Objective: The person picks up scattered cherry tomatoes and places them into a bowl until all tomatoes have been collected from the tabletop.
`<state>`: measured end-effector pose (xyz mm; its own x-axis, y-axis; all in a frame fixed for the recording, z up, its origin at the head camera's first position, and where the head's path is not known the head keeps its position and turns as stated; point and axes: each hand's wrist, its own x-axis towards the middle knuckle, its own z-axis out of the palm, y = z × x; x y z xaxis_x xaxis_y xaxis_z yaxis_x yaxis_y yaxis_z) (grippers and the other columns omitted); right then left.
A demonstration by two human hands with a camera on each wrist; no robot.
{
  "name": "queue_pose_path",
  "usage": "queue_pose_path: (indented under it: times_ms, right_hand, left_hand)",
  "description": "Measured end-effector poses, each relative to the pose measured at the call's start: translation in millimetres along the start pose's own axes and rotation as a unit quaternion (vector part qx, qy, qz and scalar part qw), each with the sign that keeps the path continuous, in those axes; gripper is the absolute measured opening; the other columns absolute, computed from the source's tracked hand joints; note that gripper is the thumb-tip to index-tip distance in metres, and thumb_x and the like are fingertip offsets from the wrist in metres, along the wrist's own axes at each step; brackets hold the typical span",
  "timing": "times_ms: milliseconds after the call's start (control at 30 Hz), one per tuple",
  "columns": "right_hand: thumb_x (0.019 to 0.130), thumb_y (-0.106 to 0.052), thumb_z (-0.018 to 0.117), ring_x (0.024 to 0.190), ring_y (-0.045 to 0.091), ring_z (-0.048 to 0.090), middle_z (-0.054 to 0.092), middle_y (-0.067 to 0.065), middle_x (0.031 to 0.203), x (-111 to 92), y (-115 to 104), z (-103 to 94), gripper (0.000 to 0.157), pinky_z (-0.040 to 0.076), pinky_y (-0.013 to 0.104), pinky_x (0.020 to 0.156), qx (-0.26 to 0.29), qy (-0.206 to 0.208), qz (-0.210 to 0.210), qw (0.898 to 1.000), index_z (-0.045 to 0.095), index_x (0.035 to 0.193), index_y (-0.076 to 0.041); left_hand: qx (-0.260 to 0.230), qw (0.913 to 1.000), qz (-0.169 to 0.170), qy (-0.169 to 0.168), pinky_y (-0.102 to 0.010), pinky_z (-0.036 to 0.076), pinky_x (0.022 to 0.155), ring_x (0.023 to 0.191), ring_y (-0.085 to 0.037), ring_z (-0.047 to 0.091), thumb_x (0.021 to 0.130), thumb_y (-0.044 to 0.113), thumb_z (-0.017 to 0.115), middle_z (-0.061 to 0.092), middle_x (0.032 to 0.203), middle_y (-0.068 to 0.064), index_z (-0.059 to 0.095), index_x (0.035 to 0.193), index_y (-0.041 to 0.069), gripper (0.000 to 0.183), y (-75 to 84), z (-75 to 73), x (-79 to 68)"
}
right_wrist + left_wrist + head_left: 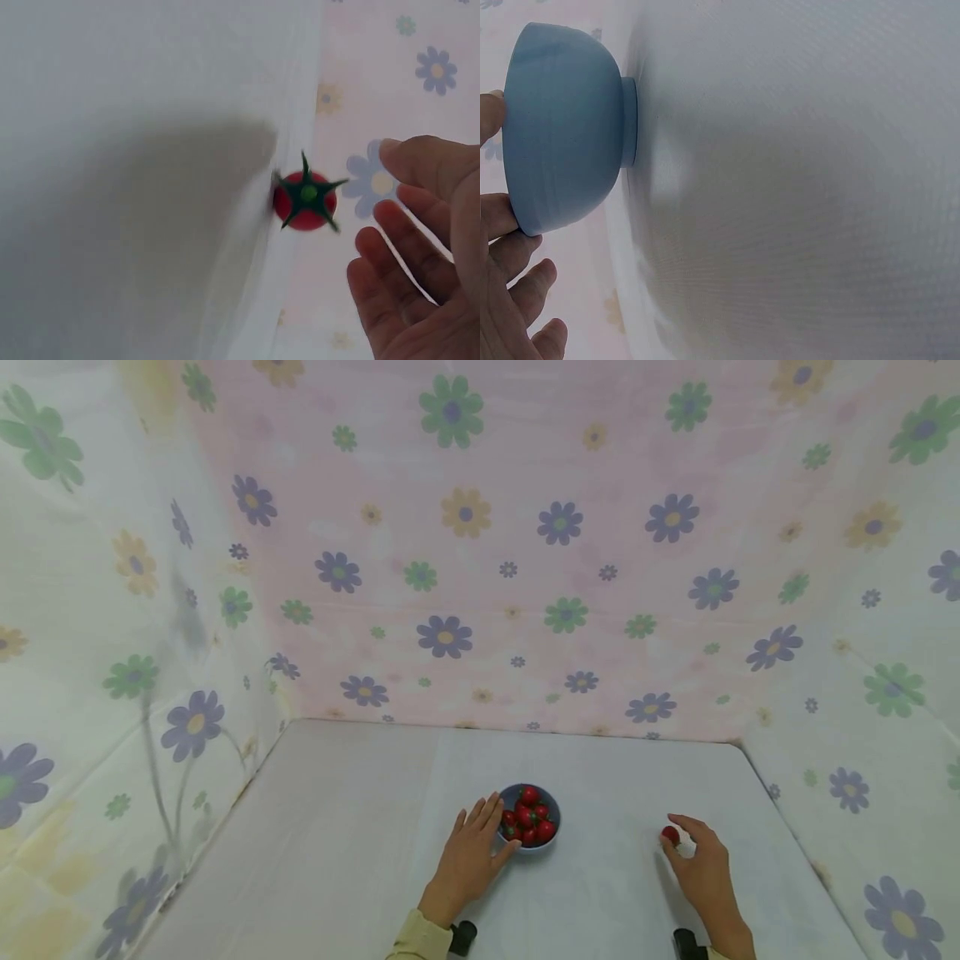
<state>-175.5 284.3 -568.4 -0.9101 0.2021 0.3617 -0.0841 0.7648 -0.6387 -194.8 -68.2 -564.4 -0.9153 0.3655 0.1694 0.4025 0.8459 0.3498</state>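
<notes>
A light blue bowl (528, 849) stands upright on the table, holding several small red cherry tomatoes (526, 816). At its left side is my left hand (468, 853), thumb and fingers spread along the rim; in the left wrist view, fingers (501, 216) touch the bowl (566, 127). A single cherry tomato (670, 835) lies on the table to the right. My right hand (703, 858) reaches around that one, thumb and fingers apart. In the right wrist view, a gap shows between the fingers and the tomato (306, 201), whose green star-shaped calyx faces the camera.
The table (345, 843) has a white cover. Flower-printed cloth walls (465, 568) enclose its back and both sides. A dark wrist device (462, 937) shows by the left sleeve, and another (686, 943) by the right wrist.
</notes>
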Motion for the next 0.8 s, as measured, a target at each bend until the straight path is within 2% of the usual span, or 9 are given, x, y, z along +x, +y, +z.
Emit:
queue_pose_path:
  times_ms: [267,433,633,800]
  right_hand:
    - [0.09,0.0,0.073,0.125,0.051,0.053,0.057,0.036,0.132,4.6,17.0,-2.7,0.047,0.049,0.062,0.099,-0.021,-0.088,0.045,0.995,0.057,0.132,0.014]
    - [0.089,0.001,0.074,0.118,0.051,0.058,0.057,0.037,0.131,7.5,20.7,-0.6,0.048,0.052,0.06,0.097,-0.032,-0.105,0.055,0.992,0.056,0.132,0.014]
    - [0.089,0.003,0.072,0.114,0.048,0.06,0.058,0.037,0.13,12.3,17.1,-0.3,0.048,0.052,0.059,0.097,-0.028,-0.133,0.091,0.987,0.055,0.132,0.015]
    - [0.086,0.008,0.073,0.108,0.046,0.064,0.063,0.035,0.123,15.7,18.1,0.9,0.044,0.057,0.053,0.091,-0.027,-0.145,0.087,0.985,0.059,0.127,0.016]
  left_hand:
    - [-0.003,1.0,0.001,0.001,-0.057,0.031,0.12,0.15,-0.033,0.036,0.103,0.052,0.051,0.038,0.162,-0.012,0.043,0.154,0.002,0.072,1.2,-2.2,-0.8]
    - [-0.005,1.0,0.001,-0.001,-0.057,0.031,0.12,0.15,-0.033,0.036,0.103,0.053,0.05,0.038,0.162,-0.011,0.043,0.154,0.002,0.072,0.3,-1.9,-1.0]
    - [-0.005,1.0,0.001,-0.002,-0.056,0.03,0.12,0.15,-0.033,0.036,0.103,0.054,0.049,0.038,0.163,-0.011,0.043,0.154,0.002,0.072,-1.4,0.3,-0.3]
    - [-0.003,1.0,0.004,0.0,-0.056,0.03,0.12,0.15,-0.033,0.036,0.103,0.053,0.05,0.038,0.162,-0.011,0.043,0.154,0.002,0.072,-1.1,0.5,-0.3]
